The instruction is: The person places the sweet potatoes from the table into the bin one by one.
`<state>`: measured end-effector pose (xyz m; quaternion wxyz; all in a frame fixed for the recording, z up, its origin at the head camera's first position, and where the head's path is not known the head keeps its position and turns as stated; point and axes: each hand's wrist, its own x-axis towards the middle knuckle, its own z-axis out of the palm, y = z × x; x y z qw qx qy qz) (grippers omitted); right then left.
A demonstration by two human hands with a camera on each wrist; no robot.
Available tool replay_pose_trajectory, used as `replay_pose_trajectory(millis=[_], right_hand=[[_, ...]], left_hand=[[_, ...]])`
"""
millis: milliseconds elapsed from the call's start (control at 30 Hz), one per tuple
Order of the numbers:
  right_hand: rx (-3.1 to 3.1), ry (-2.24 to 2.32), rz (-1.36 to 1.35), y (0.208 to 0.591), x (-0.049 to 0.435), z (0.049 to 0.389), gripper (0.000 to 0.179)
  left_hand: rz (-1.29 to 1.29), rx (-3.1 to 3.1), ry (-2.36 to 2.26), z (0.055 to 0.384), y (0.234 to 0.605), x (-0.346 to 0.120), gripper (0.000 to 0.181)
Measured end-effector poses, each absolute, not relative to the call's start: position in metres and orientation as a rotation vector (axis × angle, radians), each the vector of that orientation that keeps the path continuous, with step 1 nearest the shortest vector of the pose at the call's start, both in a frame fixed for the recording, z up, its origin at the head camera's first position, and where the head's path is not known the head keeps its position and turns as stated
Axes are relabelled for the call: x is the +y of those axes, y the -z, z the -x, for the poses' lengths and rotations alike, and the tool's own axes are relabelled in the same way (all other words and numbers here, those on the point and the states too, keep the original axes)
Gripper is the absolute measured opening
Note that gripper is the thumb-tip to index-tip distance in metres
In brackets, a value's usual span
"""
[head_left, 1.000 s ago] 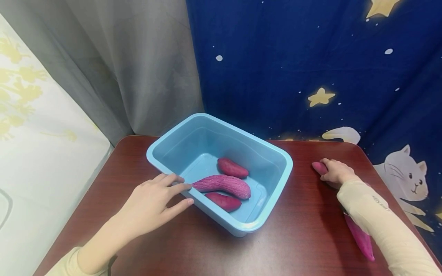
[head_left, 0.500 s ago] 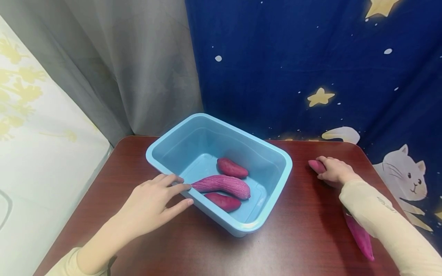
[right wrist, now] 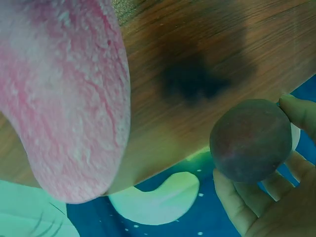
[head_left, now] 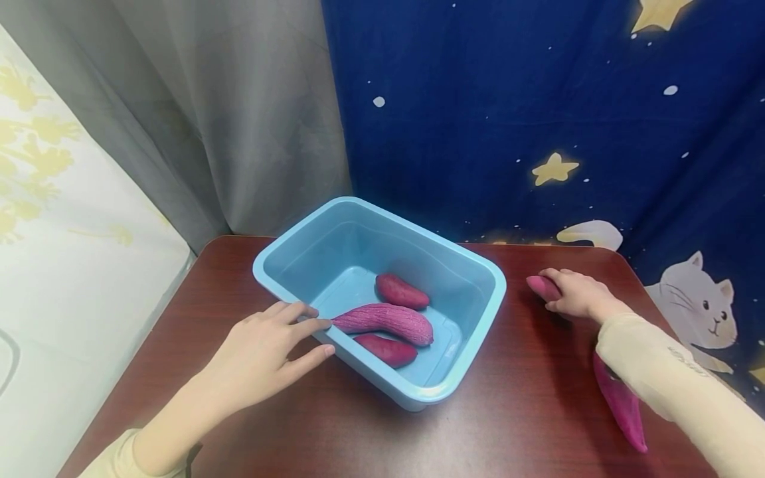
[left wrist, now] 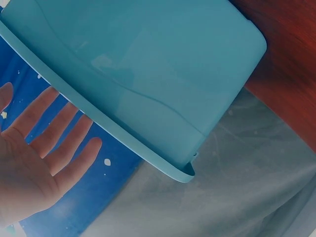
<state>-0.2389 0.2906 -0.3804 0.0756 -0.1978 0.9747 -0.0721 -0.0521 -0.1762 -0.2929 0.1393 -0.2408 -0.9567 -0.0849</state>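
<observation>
At the table's right, my right hand (head_left: 580, 293) grips a purple-red sweet potato (head_left: 544, 288), whose tapered end sticks out past the fingers. Its round end (right wrist: 251, 140) shows in the right wrist view, with thumb and fingers curled about it. My left hand (head_left: 269, 352) rests its nearly straight fingers on the rim of a blue plastic tub (head_left: 478, 265). Inside the tub lie two smooth sweet potatoes, one toward the back (head_left: 402, 291) and one in front (head_left: 387, 350). Between them is a longer, curved, wrinkled one (head_left: 388, 320).
Another long pinkish-purple sweet potato (head_left: 624, 411) lies on the dark red table (head_left: 478, 438), partly hidden under the right sleeve (head_left: 675, 385). A wrinkled pink one (right wrist: 69, 98) looms close in the right wrist view. Grey and blue curtains (head_left: 454, 133) hang behind the table.
My right hand has shifted a little left with the sweet potato, and the sleeve uncovers more of the long one beneath. My left hand and the tub have stayed put.
</observation>
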Motion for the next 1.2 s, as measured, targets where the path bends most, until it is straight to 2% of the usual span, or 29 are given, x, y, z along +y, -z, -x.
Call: replay_pose_trajectory(millis=[433, 1200], right_hand=[[2.958, 0.162, 0.810, 0.358, 0.275, 0.216, 0.060], [2.992, 0.171, 0.930, 0.337, 0.271, 0.179, 0.064]], left_hand=[[0.692, -2.779, 0.244, 0.052, 0.292, -0.176, 0.036], [0.704, -2.760, 0.237, 0.053, 0.292, -0.177, 0.036]])
